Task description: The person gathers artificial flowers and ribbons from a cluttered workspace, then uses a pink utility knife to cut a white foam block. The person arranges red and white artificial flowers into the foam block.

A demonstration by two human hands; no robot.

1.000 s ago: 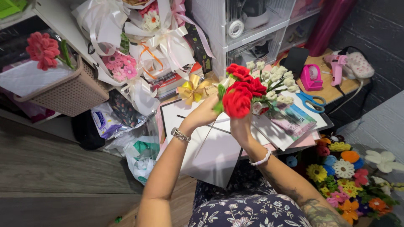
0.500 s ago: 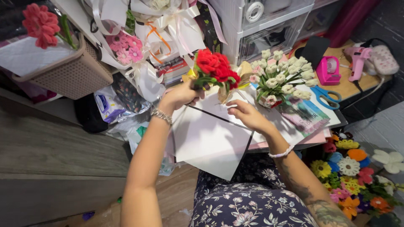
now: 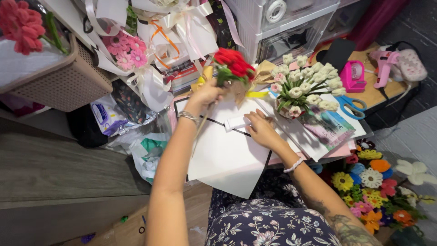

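Your left hand [image 3: 207, 93] grips the red flower bunch [image 3: 233, 64] aloft while your right hand [image 3: 260, 130], fingers loosely spread, flattens the white wrapping sheet [image 3: 227, 159] on the bench; wrapping calls for lowering the bunch onto it.

We look down on a crowded craft corner. A grey wood-plank floor [image 3: 54, 173] runs along the left and bottom, with a few small scraps lying on it. Above it, a woven beige basket [image 3: 68, 82] sits on a white shelf [image 3: 63, 13]. At the top stands a clear plastic drawer unit [image 3: 282, 27] — its fronts catch the even, soft light. To the right a low wooden table [image 3: 378, 93] reaches toward a dark brick wall [image 3: 414, 23], and beneath it lies a patch of grey carpet [image 3: 409, 136]. A dark red curtain [image 3: 373, 18] hangs near the top — no window shows.
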